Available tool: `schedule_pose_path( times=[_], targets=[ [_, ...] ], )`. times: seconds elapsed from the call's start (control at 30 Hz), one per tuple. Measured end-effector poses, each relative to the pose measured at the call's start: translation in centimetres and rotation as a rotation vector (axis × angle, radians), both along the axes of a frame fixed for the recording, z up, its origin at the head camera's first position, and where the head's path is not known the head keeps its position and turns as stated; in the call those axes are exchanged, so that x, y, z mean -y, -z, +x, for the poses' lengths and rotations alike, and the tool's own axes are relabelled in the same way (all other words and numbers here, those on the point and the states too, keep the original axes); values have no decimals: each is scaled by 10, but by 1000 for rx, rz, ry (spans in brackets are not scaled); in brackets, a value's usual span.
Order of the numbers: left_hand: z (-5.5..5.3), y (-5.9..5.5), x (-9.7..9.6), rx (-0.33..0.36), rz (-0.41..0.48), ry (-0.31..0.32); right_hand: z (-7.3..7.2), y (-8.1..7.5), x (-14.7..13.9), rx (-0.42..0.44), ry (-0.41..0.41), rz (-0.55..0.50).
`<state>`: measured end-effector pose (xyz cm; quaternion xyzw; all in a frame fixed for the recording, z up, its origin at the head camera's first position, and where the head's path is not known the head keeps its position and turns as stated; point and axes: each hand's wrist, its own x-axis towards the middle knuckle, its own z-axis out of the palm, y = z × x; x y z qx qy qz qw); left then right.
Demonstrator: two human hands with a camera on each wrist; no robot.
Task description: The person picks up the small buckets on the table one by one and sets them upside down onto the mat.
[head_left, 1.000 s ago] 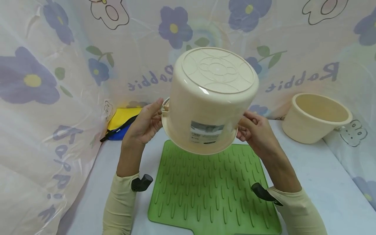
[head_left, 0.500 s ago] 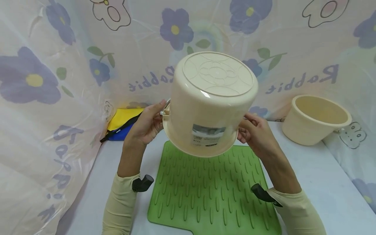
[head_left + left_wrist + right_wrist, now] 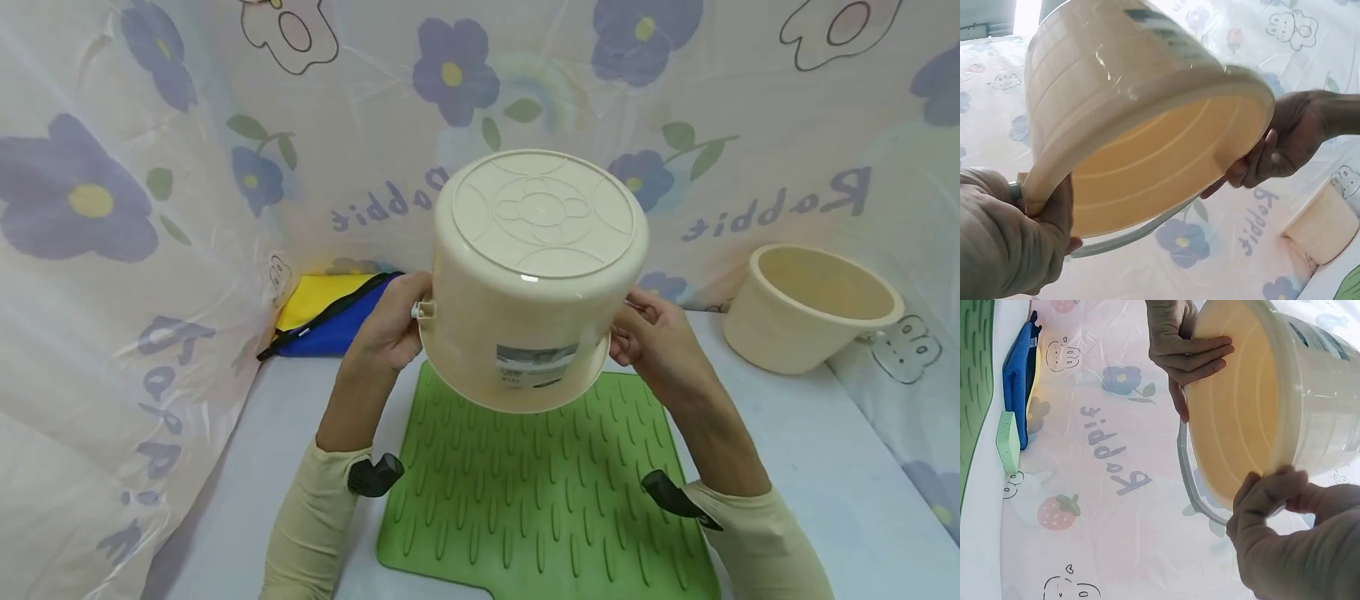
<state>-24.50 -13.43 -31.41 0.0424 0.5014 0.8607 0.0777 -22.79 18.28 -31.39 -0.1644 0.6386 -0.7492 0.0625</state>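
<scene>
A cream plastic bucket is held upside down and tilted in the air, its round patterned base facing up toward the head camera. My left hand grips the rim on the left, with fingers inside the bucket in the right wrist view. On the opposite side my right hand pinches the rim between thumb and fingers. A grey label is on the wall facing me. The wrist views show the bare inside of the bucket and a grey handle hanging below the rim.
Under the bucket lies a green ridged mat on the white table. A second cream tub stands at the back right. A blue and yellow pouch is at the back left, with a green sponge near it in the right wrist view.
The bucket has come down slightly and its base has tipped more toward the camera. My left hand has shifted right and down along with it. The right hand is almost unmoved.
</scene>
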Motion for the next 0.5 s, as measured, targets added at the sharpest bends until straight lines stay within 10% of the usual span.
schedule_pose_path(
  times=[0.2, 0.5],
  targets=[
    [2, -2, -16, 66, 169, -189, 3, -2, 6, 48, -35, -99],
    [6, 0, -33, 133, 268, -475, 22, 3, 30, 80, -347, 8]
  ],
)
